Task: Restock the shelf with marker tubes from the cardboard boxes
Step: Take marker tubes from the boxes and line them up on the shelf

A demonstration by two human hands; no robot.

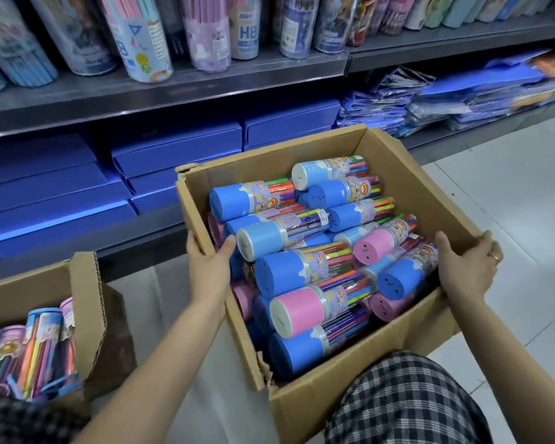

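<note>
- Hands grip one open cardboard box (394,354) from both sides: the left hand (209,267) clamps its left wall, thumb inside the rim and fingers outside; the right hand (466,267) curls over its right wall near the far corner, a ring on one finger.
- Between the hands, the box is packed with marker tubes (305,270) lying on their sides in layers, blue and pink caps pointing mostly toward the person, coloured markers visible through the clear bodies.
- Below the right hand, a knee in checked fabric (404,402) sits against the box's near wall.
- Left of the left hand, well apart, a second cardboard box (87,293) stands on the tiled floor (526,200), holding more marker tubes (42,354) that stand nearly upright.
- Beyond the hands, a grey shelf (205,88) carries upright clear tubes of pencils (141,36).
- Under that shelf, flat blue boxes (177,149) are stacked; to the right of them lie blue packets in plastic wrap (430,104).
</note>
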